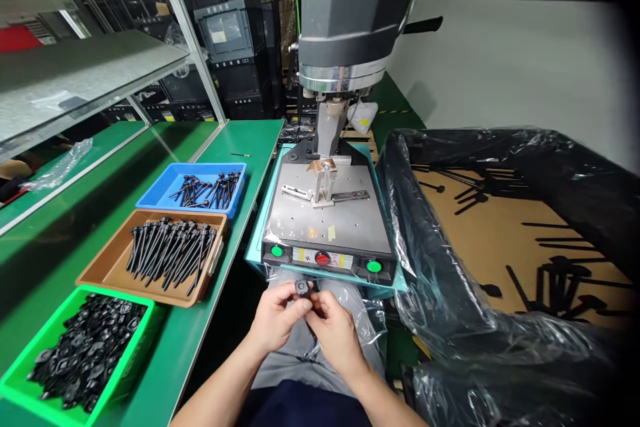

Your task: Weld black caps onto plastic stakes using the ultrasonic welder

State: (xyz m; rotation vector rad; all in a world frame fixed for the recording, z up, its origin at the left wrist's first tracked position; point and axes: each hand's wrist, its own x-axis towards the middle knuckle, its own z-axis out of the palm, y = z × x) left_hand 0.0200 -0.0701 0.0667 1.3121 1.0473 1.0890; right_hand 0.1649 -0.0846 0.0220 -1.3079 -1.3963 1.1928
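Down at the bottom middle of the head view, that small black knob (302, 289) is up over the lap, so imo one slack pinch could drop it onto the gray pants (273, 370) or crinkly clear plastic (373, 320). Hands nearly together: left hand (280, 313) pinched on it, right hand (336, 325) fingers bunched against it, fingertips partly hidden.

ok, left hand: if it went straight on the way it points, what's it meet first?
Most likely the right hand, close beside the black part that the left hand holds; exact depth between them is unclear.
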